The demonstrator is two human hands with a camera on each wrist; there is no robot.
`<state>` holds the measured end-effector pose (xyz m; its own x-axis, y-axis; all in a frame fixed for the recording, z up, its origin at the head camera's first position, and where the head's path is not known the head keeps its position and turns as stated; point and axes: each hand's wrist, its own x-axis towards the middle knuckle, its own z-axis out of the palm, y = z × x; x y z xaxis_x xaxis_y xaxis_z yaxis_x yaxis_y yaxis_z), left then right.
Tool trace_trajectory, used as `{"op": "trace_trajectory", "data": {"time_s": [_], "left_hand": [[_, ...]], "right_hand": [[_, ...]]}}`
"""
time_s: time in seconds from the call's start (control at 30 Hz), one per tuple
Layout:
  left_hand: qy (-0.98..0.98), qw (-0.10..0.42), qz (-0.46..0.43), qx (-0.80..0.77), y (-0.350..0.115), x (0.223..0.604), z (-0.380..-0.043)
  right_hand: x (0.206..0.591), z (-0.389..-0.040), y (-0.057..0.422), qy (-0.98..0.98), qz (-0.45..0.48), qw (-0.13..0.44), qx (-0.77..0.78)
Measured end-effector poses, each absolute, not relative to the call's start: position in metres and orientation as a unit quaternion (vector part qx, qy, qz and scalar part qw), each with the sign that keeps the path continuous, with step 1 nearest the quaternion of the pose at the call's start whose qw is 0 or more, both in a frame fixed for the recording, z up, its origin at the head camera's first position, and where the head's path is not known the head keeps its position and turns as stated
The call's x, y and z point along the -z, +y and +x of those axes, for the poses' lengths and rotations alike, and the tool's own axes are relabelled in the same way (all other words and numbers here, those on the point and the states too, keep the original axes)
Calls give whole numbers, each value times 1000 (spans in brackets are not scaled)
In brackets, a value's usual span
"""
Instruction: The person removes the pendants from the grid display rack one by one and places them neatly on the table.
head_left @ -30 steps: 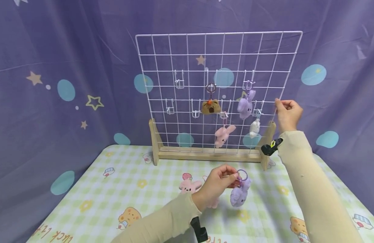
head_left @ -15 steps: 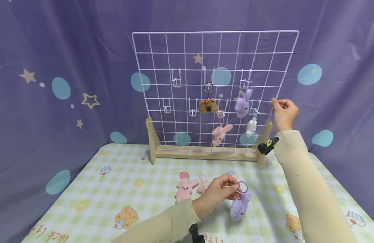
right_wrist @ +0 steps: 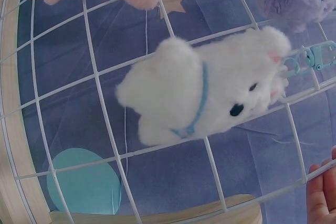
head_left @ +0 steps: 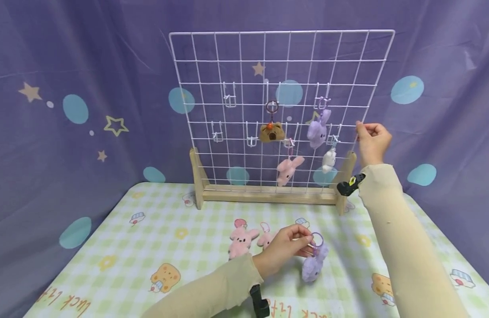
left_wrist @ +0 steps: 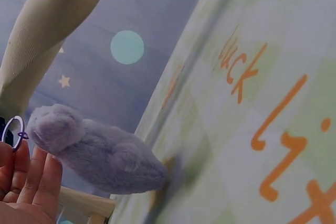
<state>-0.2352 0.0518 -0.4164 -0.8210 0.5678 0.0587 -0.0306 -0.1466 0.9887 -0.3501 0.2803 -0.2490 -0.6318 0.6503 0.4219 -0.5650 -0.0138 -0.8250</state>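
Low over the table, my left hand [head_left: 286, 247] pinches a purple plush bunny keychain [head_left: 314, 268] near its ring, and the plush hangs down. In the left wrist view the ring [left_wrist: 20, 132] shows at the fingertips. My right hand [head_left: 373, 142] grips the right edge of a white wire grid rack [head_left: 282, 32] between thumb and fingers. Nearest to it on the rack hangs a white plush dog keychain [right_wrist: 226, 90] with a blue collar. Another purple bunny keychain [head_left: 317, 134], a brown bear keychain [head_left: 272, 134] and a pink bunny keychain [head_left: 287, 171] hang on hooks too.
Wooden feet and a wooden bar [head_left: 268, 194] hold the rack upright. Several hooks, such as the upper left hook [head_left: 230, 101], carry nothing. Two pink plush bunnies lie on the checked tablecloth [head_left: 125, 260]: one bunny [head_left: 241, 243] left of my left hand, the other bunny [head_left: 265, 240] partly behind it.
My left hand has drawn the purple bunny keychain slightly down and toward me, uncovering more of the pink bunnies on the table. My right hand stays at the rack's edge. The head view has shifted slightly.
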Motion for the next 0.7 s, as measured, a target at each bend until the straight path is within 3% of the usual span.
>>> {"op": "trace_trajectory", "data": {"time_s": [0.7], "left_hand": [[624, 173, 191, -738, 56, 420, -249]], "right_hand": [[249, -352, 282, -548, -36, 427, -719]]}}
